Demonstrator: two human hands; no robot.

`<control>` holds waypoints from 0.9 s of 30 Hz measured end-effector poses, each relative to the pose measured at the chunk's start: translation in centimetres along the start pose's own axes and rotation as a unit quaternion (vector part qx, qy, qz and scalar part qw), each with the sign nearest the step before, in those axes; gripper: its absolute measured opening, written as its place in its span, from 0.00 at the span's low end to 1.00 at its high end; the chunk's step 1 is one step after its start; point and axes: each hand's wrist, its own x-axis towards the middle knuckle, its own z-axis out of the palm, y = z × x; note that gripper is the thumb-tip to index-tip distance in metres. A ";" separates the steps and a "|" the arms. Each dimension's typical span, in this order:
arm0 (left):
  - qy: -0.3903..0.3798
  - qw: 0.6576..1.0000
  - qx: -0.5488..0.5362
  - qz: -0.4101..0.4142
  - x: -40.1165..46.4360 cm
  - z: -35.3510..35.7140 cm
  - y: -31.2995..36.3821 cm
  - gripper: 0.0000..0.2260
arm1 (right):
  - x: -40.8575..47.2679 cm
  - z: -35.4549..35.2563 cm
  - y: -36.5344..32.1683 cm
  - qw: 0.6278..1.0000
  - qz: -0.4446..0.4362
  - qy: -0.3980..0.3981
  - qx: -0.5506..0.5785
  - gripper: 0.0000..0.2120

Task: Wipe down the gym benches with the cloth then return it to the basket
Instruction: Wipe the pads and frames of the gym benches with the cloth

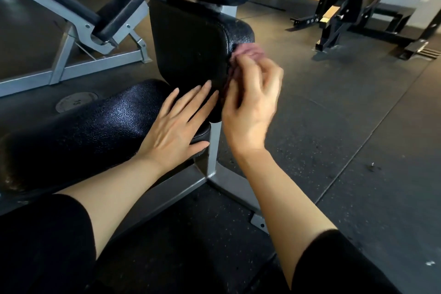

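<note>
Wiping is midway: right hand (pixel 250 100) rubs a bunched pink cloth (pixel 248 51) along the centre backrest (pixel 188 48) edge, left hand (pixel 176 129) flat on the seat (pixel 83 126), basket unseen.

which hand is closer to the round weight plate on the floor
Left. The left hand rests flat on the seat pad just right of the plate; the right hand is farther right, holding the cloth.

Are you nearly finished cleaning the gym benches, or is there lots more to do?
Still in the middle. The right hand grips the pink cloth against the right edge of the upright back pad, while the left hand rests flat on the seat pad. Nothing shows which pads are already wiped. The other bench behind may still need doing, and no basket is in view, so returning the cloth is left.
</note>
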 end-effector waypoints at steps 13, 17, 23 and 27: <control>0.006 1.000 -0.017 0.001 -0.1 0.2 -0.1 0.49 | -0.6 -0.4 -0.1 0.995 -0.025 -0.101 0.002 0.22; 0.003 1.000 -0.002 0.008 0.0 0.1 -0.1 0.49 | 1.7 -0.2 2.1 0.997 0.001 -0.080 0.005 0.21; 0.003 1.000 0.000 0.009 -0.1 -0.1 -0.1 0.49 | 3.2 -1.5 1.6 0.992 0.124 -0.002 0.000 0.21; 0.004 1.000 0.011 0.011 0.0 -0.1 -0.1 0.48 | 3.3 -0.7 0.6 0.997 0.060 -0.051 -0.002 0.18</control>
